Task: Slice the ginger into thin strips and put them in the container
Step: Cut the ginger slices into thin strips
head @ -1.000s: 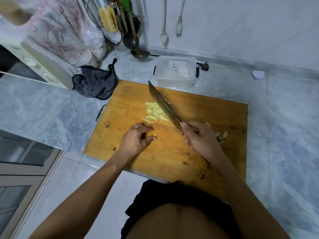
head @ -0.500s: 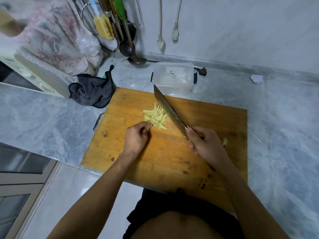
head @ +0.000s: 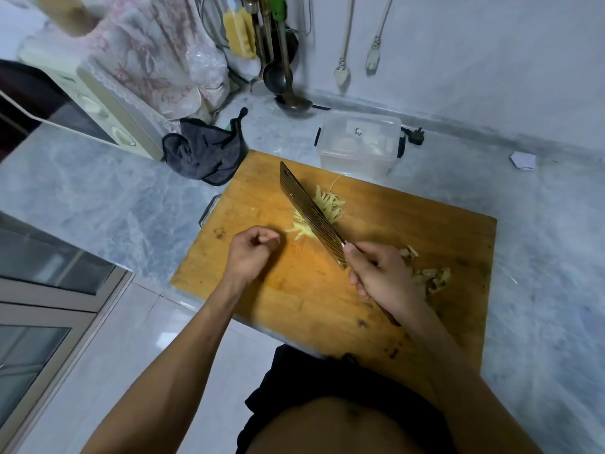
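A pile of pale yellow ginger strips (head: pixel 329 204) lies on the wooden cutting board (head: pixel 425 224). My right hand (head: pixel 383 276) grips the handle of a ridged cleaver (head: pixel 311 214), whose blade lies across the pile, so strips show on both sides of it. My left hand (head: pixel 252 253) rests on the board left of the strips, fingers curled, with nothing visible in it. The clear plastic container (head: pixel 358 142) stands just beyond the board's far edge. Ginger peel scraps (head: pixel 432 276) lie to the right of my right hand.
A dark grey cloth (head: pixel 206 152) sits at the board's far left corner. A microwave (head: pixel 75 106) under a floral cover stands at the left. Ladles and utensils (head: pixel 278 60) hang at the back wall. A black plug (head: pixel 417 136) lies beside the container.
The cleaver has moved from the right side of the strips to lie across the pile. My left hand has drawn back from the strips, toward me and to the left.
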Available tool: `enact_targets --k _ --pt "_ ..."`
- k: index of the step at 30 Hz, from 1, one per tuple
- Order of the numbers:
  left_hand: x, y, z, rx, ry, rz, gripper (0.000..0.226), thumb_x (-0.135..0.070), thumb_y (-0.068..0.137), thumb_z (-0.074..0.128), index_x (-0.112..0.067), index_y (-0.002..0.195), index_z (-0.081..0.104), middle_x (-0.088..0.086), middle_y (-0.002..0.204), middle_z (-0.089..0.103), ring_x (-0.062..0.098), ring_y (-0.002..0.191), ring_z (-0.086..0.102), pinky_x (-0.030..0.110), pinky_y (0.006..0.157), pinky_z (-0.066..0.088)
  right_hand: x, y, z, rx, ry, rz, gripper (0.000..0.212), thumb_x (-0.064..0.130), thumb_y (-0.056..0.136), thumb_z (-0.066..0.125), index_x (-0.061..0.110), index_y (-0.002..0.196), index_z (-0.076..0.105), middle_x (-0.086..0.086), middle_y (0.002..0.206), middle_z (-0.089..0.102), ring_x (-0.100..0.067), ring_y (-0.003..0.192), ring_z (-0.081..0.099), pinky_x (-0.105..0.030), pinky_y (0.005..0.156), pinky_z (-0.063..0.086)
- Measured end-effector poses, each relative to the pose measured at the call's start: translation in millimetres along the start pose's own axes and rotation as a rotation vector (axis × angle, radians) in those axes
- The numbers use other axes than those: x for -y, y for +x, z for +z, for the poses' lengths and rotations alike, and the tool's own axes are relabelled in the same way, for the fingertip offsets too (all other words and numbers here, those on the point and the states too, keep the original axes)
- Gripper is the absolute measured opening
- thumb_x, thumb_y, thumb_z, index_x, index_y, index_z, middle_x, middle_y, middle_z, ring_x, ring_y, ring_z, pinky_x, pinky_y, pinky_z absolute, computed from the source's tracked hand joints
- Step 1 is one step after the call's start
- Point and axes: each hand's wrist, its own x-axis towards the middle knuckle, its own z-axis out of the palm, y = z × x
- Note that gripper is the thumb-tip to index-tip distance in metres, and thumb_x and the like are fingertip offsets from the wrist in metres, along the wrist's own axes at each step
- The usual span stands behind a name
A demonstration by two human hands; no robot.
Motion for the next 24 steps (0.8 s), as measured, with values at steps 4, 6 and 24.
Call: enact_targets --k 4,6,24 --pt "-27 7 5 0.151 -0.504 -0.167 0.022 0.006 0.093 0.047 -0.007 0.087 0.064 0.005 0.069 0.064 0.018 0.072 0.064 0.029 0.078 0.055 0 -7 -5 -0.024 0.029 -0.017 0.026 0.036 0.102 0.052 0.025 0.085 0.068 -0.001 0.060 0.060 -0.013 0.048 0.050 -0.025 0.048 0.042" --pt "-36 14 11 0.207 -0.605 -0.209 0.022 0.002 0.095 0.041 -0.008 0.088 0.060 0.002 0.062 0.057 0.017 0.065 0.061 0.027 0.070 0.056 0 -9 -10 -0.049 0.045 -0.023 0.029 0.036 0.102 0.051 0.024 0.081 0.066 -0.002 0.060 0.060 -0.014 0.048 0.050 -0.026 0.048 0.042" --pt "10 14 -24 0.064 0.798 0.323 0.019 -0.006 0.090 0.067 -0.012 0.105 0.077 0.009 0.116 0.067 0.026 0.103 0.065 0.024 0.098 0.044 -12 -11 -11 -0.061 0.025 0.021 0.025 0.036 0.103 0.052 0.024 0.087 0.067 -0.002 0.059 0.059 -0.014 0.046 0.050 -0.027 0.048 0.042"
